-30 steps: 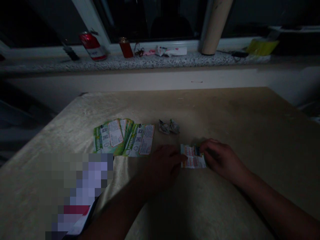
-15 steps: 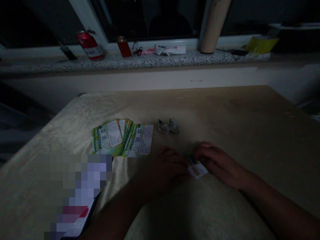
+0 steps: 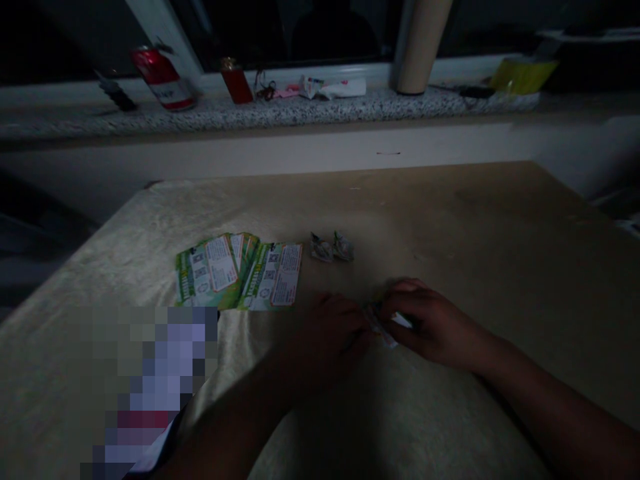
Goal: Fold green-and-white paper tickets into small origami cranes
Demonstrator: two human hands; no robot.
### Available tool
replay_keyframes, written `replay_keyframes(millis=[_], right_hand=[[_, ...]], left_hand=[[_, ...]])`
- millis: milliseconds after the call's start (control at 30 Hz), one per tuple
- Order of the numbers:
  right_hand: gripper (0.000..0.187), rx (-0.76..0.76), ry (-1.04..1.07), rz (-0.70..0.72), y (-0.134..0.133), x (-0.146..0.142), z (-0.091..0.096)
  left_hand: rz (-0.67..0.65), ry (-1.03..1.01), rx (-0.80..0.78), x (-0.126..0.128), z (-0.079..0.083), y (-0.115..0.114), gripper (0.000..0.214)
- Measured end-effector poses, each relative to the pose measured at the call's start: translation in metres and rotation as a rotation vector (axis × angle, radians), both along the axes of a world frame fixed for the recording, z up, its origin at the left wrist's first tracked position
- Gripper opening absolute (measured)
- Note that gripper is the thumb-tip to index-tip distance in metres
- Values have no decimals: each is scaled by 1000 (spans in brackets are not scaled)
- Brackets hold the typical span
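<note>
A small folded paper leaflet [image 3: 388, 337] lies between my hands on the cloth, much of it covered by fingers. My right hand [image 3: 425, 321] pinches it from the right, its thumb and fingers closed on a raised flap. From the left, my left hand [image 3: 340, 330], in deep shadow, closes its curled fingers at the leaflet's other edge. Beyond my hands sit two small folded paper pieces [image 3: 332, 248], side by side. To their left a fan of green and white printed leaflets [image 3: 220, 270] lies flat, with one leaflet [image 3: 274, 277] overlapping its right side.
A blurred-out phone-like object [image 3: 155, 400] lies at lower left by my left forearm. The cloth-covered table [image 3: 450, 220] ends before a stone windowsill [image 3: 300, 115]. On the sill stand a red can [image 3: 163, 79], a red bottle [image 3: 236, 83], a cardboard tube [image 3: 423, 50] and a yellow item [image 3: 523, 75].
My right fingers have turned the leaflet's right side up and leftward, so less of its flat face shows. My left hand stays beside it. The whole view has shifted slightly.
</note>
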State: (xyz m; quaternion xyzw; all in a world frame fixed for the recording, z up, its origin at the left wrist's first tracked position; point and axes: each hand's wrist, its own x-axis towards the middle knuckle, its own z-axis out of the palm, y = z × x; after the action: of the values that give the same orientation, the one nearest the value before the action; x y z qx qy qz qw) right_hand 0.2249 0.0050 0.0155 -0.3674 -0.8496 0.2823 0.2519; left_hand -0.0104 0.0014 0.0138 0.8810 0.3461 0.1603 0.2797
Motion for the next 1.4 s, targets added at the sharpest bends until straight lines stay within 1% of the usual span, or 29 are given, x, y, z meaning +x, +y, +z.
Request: replay_keyframes(millis=[67,233,367,500,600,767,933,1033,1167,1300,1400], right_hand=[[10,-5,-9,-1,-1,0,1],[12,8,-9,9,-1,1,1],[12,13,-19,10,-1,-1,1],[11,8,-34,3,-2,-3,2],[11,1,-39,0,-3,-4,3],[11,-7,-46,16,-3,-3,3],[9,-8,-37,13,-3,-3,3],[9,6,-32,19,-3,-3,4],[10,17,-39,21,-3,-3,4],[13,12,-43,28,-3,-3,4],[12,11,-34,36,-3,-3,4]], left_hand=[[-2,-1,2,0,1,-1,10],[-75,-8,26,-1,5,0,4],[-89,16,29,-3,5,0,13],[-112,59,30,-5,7,1,10],[-126,72,3,-7,10,3,12],[-119,104,0,-6,11,4,13],[-58,111,-4,-1,7,1,21],[-11,114,22,2,4,-1,20],[78,138,46,6,2,-5,22],[180,179,39,12,2,-10,24],[217,207,69,15,2,-11,25]])
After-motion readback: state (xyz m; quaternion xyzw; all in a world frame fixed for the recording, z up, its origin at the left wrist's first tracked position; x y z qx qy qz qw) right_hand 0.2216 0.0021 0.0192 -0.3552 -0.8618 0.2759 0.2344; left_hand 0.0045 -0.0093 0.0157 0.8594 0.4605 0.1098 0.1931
